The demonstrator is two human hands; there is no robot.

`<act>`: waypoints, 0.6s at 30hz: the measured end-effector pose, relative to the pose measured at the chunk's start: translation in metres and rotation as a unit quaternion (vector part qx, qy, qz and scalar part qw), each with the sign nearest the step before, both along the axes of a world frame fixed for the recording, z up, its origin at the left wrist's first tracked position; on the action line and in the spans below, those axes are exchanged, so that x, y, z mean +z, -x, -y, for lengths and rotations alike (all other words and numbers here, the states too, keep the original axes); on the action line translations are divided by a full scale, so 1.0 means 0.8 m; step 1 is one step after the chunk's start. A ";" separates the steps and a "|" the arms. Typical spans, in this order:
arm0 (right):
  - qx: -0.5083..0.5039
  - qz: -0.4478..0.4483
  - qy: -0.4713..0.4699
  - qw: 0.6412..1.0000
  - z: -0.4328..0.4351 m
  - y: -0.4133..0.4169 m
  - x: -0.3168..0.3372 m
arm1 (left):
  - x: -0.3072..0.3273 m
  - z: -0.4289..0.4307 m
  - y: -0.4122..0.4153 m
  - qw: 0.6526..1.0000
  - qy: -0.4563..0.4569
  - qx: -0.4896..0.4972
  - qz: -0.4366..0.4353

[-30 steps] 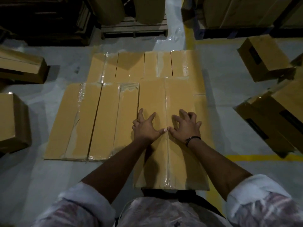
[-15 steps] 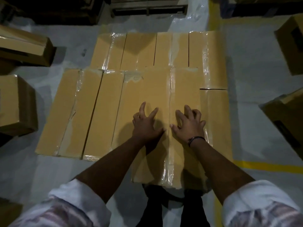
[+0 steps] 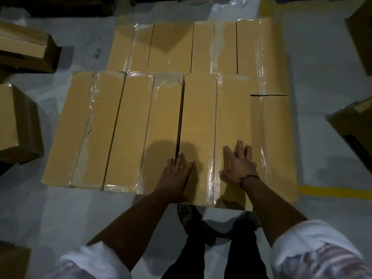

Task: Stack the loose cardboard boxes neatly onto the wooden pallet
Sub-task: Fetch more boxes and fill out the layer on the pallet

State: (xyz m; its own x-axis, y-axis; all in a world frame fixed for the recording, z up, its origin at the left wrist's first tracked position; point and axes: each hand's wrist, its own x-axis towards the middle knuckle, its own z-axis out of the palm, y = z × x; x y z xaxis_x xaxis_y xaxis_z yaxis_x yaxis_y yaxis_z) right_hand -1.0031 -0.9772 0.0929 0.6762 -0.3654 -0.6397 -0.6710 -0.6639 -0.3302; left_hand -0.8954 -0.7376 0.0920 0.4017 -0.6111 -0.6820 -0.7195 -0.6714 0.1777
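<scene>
- Pressing on the top of the long cardboard box (image 3: 201,121), your left hand (image 3: 177,174) lies flat at its near left edge. The fingers are splayed, so the grip is slack and has hold of nothing.
- Your right hand (image 3: 239,164) rests flat on the right half of the same top, with the fingers straight and pointing away from you. This grip, too, is spread wide and clasps nothing. A dark wristband (image 3: 248,178) circles that wrist.
- A strip of clear tape (image 3: 214,137) runs down the box's centre seam, between your two hands.
- The box lies lengthwise in the near row of a flat layer of boxes. It sits tight against the left neighbour box (image 3: 161,127), and the right neighbour box (image 3: 273,141) is on its other side.
- Its near end juts a little toward you past the ends of the boxes to its left.
- The far row of boxes (image 3: 181,47) butts against the far end of the near row.
- Loose boxes sit on the grey floor (image 3: 40,208) around the layer: two on the left (image 3: 26,47) (image 3: 18,123) and two at the right edge (image 3: 360,33) (image 3: 352,127).
- A yellow floor line (image 3: 330,191) runs out from under the layer's near right corner.
- Your sandalled foot (image 3: 187,214) stands just behind the box's near end.
</scene>
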 end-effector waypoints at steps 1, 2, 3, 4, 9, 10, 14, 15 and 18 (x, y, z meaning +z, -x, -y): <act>-0.010 -0.004 0.003 1.000 -0.012 0.015 -0.001 | -0.001 -0.010 0.006 1.000 0.001 -0.009 0.003; -0.018 -0.008 0.009 1.000 -0.023 0.029 -0.002 | -0.002 -0.020 0.010 1.000 0.002 -0.015 0.006; -0.020 -0.013 0.017 1.000 -0.036 0.043 -0.002 | -0.001 -0.028 0.013 1.000 0.005 -0.019 0.009; -0.019 -0.018 0.025 0.999 -0.048 0.056 -0.002 | -0.001 -0.035 0.016 1.000 0.008 -0.022 0.011; -0.018 -0.037 0.043 0.998 -0.085 0.104 -0.008 | 0.000 -0.055 0.015 0.999 0.036 -0.019 0.023; -0.017 -0.040 0.040 0.998 -0.086 0.107 -0.008 | -0.001 -0.057 0.013 0.999 0.040 -0.019 0.026; -0.007 -0.040 0.023 0.999 -0.083 0.118 -0.004 | -0.001 -0.058 0.014 0.999 0.031 -0.011 0.022; -0.007 -0.034 0.023 0.999 -0.083 0.120 -0.005 | -0.001 -0.058 0.015 0.999 0.028 -0.003 0.022; -0.024 -0.035 0.022 0.999 -0.079 0.127 -0.009 | -0.007 -0.060 0.022 0.999 0.031 0.017 0.018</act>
State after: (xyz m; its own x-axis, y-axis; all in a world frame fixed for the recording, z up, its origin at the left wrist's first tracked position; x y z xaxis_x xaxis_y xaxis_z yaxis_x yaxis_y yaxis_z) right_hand -1.1048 -0.9137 0.0854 0.6108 -0.4256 -0.6677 -0.7233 -0.6430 -0.2517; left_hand -0.9128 -0.6898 0.0867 0.4464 -0.6371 -0.6283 -0.7029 -0.6842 0.1944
